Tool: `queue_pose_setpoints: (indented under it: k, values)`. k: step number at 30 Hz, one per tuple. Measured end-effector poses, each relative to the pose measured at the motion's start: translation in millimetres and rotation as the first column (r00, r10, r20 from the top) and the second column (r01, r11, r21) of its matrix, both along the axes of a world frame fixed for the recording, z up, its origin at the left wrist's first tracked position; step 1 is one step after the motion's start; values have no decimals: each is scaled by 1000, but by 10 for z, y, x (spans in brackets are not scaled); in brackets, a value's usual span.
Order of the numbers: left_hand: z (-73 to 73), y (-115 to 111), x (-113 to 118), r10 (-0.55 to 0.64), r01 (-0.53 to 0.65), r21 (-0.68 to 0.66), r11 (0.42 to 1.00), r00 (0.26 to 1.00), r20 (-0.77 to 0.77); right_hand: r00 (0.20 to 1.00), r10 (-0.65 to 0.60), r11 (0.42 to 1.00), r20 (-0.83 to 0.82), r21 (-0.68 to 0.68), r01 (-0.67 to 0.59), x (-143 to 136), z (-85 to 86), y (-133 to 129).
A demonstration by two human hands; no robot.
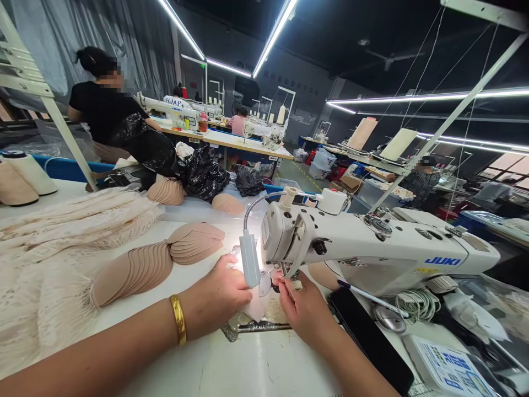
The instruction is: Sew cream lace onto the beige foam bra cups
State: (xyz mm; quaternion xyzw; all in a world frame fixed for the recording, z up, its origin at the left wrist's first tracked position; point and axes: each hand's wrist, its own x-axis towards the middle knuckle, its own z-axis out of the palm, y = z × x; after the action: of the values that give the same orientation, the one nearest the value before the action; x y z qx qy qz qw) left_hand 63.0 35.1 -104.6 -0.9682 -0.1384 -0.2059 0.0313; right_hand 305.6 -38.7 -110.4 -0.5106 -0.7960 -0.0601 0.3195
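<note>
Right forearm (351, 361) ends in grip (303, 300) pinching pale fabric (254, 311).

Above us, long tube lights (275, 38) are glaring under a dark ceiling (330, 27) while the gooseneck lamp (249, 259) is bleaching the cloth (254, 311) nearby.

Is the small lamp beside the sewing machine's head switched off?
No, the grey lamp casts a bright glow over the fabric between the left hand and right hand.

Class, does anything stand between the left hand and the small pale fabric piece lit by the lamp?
Nothing visible blocks the left hand: it lies right at the pale fabric piece. The grey lamp hides part of both from view, so exact contact cannot be told.
</note>
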Motion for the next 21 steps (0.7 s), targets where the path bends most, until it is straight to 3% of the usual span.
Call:
queue_pose_setpoints:
  k: [8,16,21]
  values:
    - [67,-54,-14,-29,30,-6,1000,999,23,1000,14,1000,-22,-4,-14,-14,47,-13]
    - [-25,-27,-15,2,-1,-26,1000,1000,11,999,33,999,19,33,-33,3,50,-13]
    - [2,-13,-3,44,-44,18,999,999,7,992,102,994,72,-33,-100,12,138,-79]
